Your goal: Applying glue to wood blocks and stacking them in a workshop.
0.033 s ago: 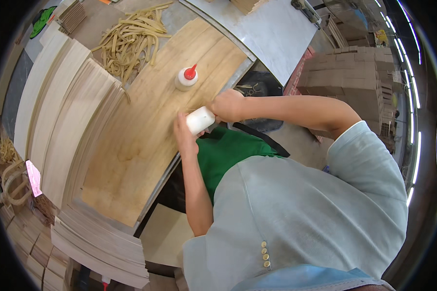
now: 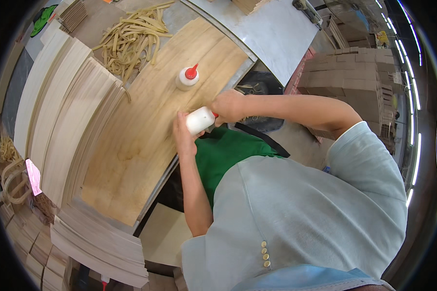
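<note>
Grasping tilted white bottle (image 2: 199, 121) by its body with left fingers (image 2: 181, 119), and by its red cap (image 2: 215, 114) with right fingers (image 2: 220, 106); with second bottle (image 2: 185, 82) upright on wooden tabletop (image 2: 136, 150), beyond the fingers

Lt blue-grey top (image 2: 310, 203), gold btns (image 2: 264, 250)

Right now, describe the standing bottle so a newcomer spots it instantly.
Find the tan wooden board mid-picture. On its upper half stands a white bottle with a red pointed cap. Unlike the tilted bottle in the left hand, it stands upright, untouched.
</note>
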The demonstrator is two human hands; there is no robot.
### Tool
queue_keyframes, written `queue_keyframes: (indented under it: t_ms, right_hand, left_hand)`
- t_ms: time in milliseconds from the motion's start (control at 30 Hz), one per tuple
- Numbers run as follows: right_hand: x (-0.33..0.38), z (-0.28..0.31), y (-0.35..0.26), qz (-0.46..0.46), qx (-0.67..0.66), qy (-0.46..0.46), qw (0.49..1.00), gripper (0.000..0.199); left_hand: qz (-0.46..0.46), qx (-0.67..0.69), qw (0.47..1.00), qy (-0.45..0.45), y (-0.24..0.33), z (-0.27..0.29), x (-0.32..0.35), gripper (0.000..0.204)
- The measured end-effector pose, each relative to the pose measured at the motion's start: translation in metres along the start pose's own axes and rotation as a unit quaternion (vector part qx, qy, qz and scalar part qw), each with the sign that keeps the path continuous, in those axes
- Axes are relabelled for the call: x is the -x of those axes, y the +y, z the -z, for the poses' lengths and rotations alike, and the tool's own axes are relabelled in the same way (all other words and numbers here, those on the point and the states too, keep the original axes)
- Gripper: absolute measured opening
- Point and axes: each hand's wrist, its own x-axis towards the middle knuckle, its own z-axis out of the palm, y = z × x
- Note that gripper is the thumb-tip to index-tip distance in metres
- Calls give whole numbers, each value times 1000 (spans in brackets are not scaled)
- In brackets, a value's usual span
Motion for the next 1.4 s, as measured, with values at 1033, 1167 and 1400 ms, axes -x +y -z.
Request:
queue_keyframes:
  t_ms: [1033, 1167, 1400]
  right_hand:
    - [-58, -12, 97, 55, -215, 348, 911, 38]
    - [-112, -31, 114, -2, -166, 390, 906, 39]
    - [-120, -34, 107, -13, -141, 410, 901, 51]
  left_hand:
    - [-214, -309, 926, -17, 50, 33, -27, 64]
    - [-272, -334, 900, 71, 67, 25, -53, 65]
    - [-300, -325, 895, 46, 66, 36, -78, 78]
